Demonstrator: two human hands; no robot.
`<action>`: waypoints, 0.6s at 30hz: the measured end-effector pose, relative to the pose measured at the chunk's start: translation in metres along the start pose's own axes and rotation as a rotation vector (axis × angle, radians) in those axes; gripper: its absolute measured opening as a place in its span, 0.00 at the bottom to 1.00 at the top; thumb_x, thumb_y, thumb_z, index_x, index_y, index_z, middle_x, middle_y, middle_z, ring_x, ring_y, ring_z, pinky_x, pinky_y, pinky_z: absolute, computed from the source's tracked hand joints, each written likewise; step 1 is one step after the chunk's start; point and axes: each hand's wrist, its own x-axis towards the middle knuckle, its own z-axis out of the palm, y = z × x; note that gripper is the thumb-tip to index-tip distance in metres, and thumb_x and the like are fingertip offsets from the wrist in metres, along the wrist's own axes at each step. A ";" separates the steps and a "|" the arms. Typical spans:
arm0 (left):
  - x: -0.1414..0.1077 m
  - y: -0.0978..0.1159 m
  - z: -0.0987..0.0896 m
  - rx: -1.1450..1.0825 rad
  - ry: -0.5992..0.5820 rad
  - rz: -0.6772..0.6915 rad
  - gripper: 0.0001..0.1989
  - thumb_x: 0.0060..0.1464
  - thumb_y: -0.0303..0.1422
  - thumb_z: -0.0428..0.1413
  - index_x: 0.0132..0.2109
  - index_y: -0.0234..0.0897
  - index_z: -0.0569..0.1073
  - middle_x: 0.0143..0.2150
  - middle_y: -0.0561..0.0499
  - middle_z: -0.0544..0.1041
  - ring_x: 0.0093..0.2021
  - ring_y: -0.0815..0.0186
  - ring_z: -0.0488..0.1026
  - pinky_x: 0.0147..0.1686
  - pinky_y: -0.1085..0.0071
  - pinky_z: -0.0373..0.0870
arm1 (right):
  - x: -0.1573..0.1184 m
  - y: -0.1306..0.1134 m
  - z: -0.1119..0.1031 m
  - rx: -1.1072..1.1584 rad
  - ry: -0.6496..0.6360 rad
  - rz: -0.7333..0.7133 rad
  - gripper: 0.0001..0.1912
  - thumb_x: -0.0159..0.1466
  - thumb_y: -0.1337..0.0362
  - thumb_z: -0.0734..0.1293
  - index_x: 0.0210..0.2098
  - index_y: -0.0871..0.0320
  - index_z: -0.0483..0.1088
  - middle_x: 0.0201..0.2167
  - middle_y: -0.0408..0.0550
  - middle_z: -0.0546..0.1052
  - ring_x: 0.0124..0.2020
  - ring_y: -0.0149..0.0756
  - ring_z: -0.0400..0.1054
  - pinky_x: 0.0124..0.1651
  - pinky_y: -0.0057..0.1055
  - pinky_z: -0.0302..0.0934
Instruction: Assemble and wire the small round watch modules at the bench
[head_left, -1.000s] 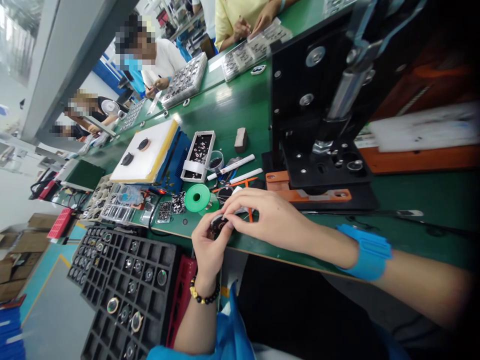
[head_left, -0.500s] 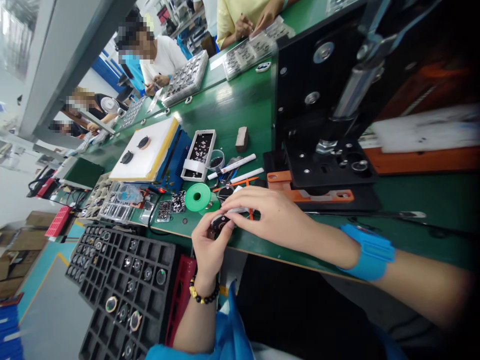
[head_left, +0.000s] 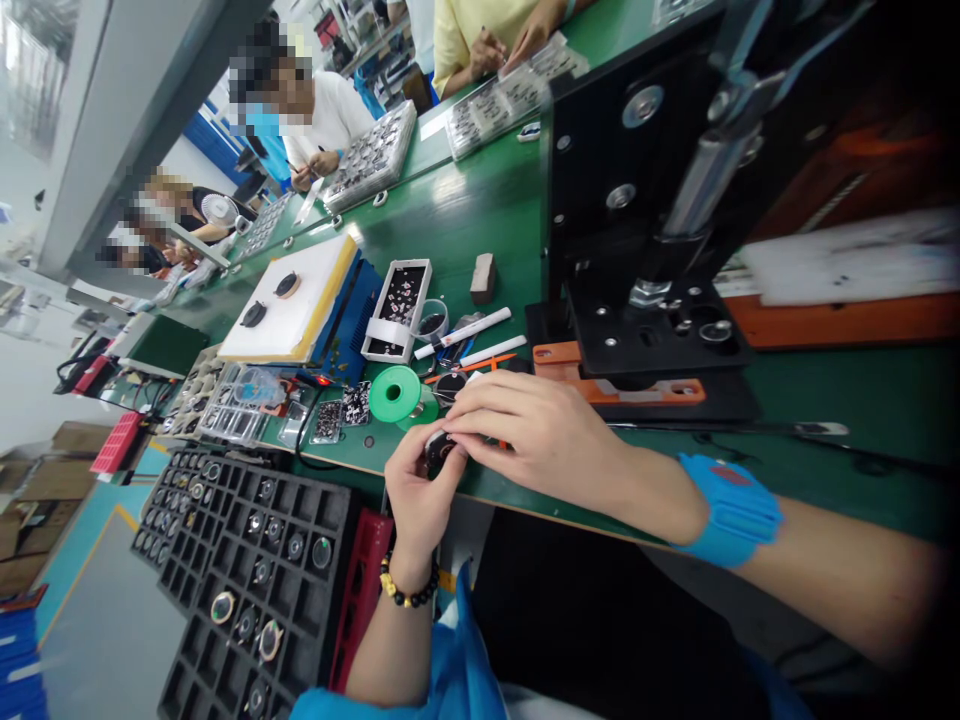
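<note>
My left hand grips a round black watch case between thumb and fingers, just over the table's front edge. At the case's upper right edge, the fingertips of my right hand are pressed together against it; whether they also pinch some small part is hidden. A green solder spool stands right behind the hands. Below and left of them lies a black foam tray with several round watch cases in its compartments.
A black lever press with an orange fixture stands at right. Behind the spool are white pens, a white parts box and a blue device topped by a white pad. Co-workers sit across the green table.
My right hand's fingers have closed together, narrowing the gap between thumb and fingers at the case. The left hand has barely moved and keeps its grip.
</note>
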 end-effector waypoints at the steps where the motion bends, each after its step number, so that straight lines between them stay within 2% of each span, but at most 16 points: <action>1: 0.000 0.000 0.000 0.007 -0.001 -0.001 0.10 0.60 0.32 0.66 0.49 0.40 0.83 0.45 0.48 0.82 0.44 0.62 0.79 0.46 0.71 0.74 | 0.000 -0.001 0.000 -0.033 0.009 -0.028 0.07 0.71 0.69 0.68 0.41 0.62 0.80 0.41 0.50 0.82 0.45 0.43 0.76 0.47 0.41 0.73; 7: 0.000 0.003 0.002 0.023 -0.001 0.004 0.10 0.61 0.33 0.65 0.49 0.40 0.83 0.46 0.47 0.82 0.45 0.61 0.79 0.47 0.69 0.74 | 0.000 -0.006 -0.003 -0.203 0.054 -0.123 0.07 0.70 0.71 0.67 0.37 0.64 0.78 0.39 0.51 0.82 0.43 0.42 0.77 0.43 0.39 0.73; 18: 0.000 0.003 0.002 0.011 0.007 0.005 0.10 0.61 0.34 0.65 0.50 0.42 0.83 0.46 0.48 0.83 0.46 0.62 0.79 0.48 0.70 0.74 | 0.002 -0.005 -0.002 -0.181 0.129 -0.113 0.07 0.70 0.71 0.68 0.35 0.61 0.78 0.38 0.48 0.83 0.41 0.40 0.77 0.43 0.37 0.72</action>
